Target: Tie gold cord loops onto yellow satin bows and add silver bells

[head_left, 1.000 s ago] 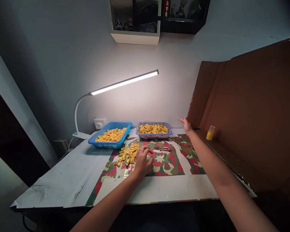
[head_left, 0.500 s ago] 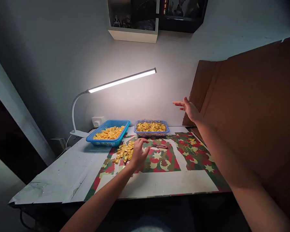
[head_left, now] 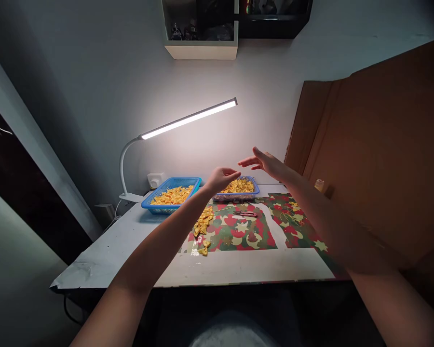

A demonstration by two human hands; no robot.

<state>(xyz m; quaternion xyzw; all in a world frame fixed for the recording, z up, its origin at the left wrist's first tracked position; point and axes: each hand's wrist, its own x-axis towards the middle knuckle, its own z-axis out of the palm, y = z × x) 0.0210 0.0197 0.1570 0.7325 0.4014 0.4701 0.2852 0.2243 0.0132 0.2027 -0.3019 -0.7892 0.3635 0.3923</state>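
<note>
My left hand is raised in front of the purple basket, thumb and fingertips brought together in a pinch. Whatever may be between them is too small to make out. Just right of it and slightly higher, my right hand hovers with fingers stretched out and thumb up. A gap separates the two hands. Below my left forearm lies a small pile of yellow bows, partly hidden by the arm. One single bow sits nearer the front edge. Red-handled pliers rest on the patterned mat.
A blue basket of yellow bows stands at the back left, beneath a lit lamp. The purple basket holds bows with wiry golden strands. Yellow strands lie at the mat's right. Large cardboard walls the right side.
My left hand has risen from the bow pile up toward my right hand, its fingers closing into a pinch. My right hand has moved slightly left. The view has shifted a little.
</note>
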